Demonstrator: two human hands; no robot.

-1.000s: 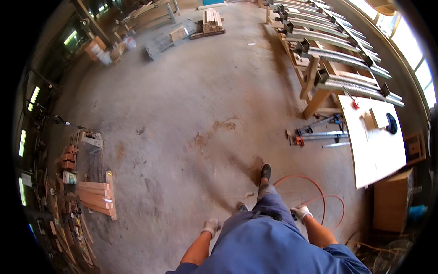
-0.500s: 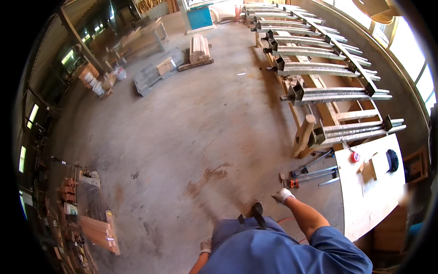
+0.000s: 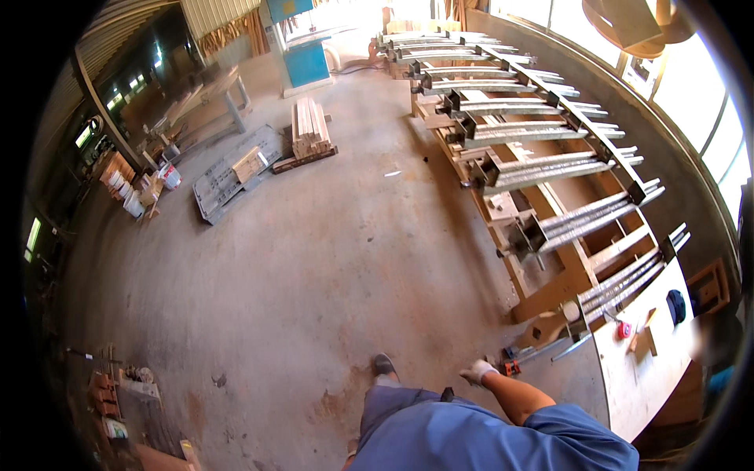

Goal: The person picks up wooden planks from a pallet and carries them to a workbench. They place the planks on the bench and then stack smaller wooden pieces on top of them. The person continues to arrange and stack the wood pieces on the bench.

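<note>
My right hand [image 3: 477, 372], in a light glove with bare-looking fingers, hangs beside my hip at the lower centre right. Its fingers look loosely apart, with nothing seen in them. Just beyond it on the floor lie bar clamps [image 3: 528, 359] with an orange part; I cannot tell that the hand touches them. Only a sliver of my left hand [image 3: 352, 447] shows at the lower edge beside my blue clothing, its fingers hidden. One shoe [image 3: 384, 365] is ahead of me on the concrete floor [image 3: 298, 275].
Along the right runs a long clamp rack [image 3: 550, 161] with metal bars on a wooden frame. A pale tabletop [image 3: 628, 392] at its near end bears a red tape measure [image 3: 624, 330] and wood pieces. Ahead lie stacked boards [image 3: 310, 129] and a grey panel [image 3: 228, 177]. Left, lumber [image 3: 161, 455].
My view has shifted forward and turned, so the rack and tabletop sit differently. A shoe has come forward. My left hand has mostly dropped out of view; my right hand stays beside my hip.
</note>
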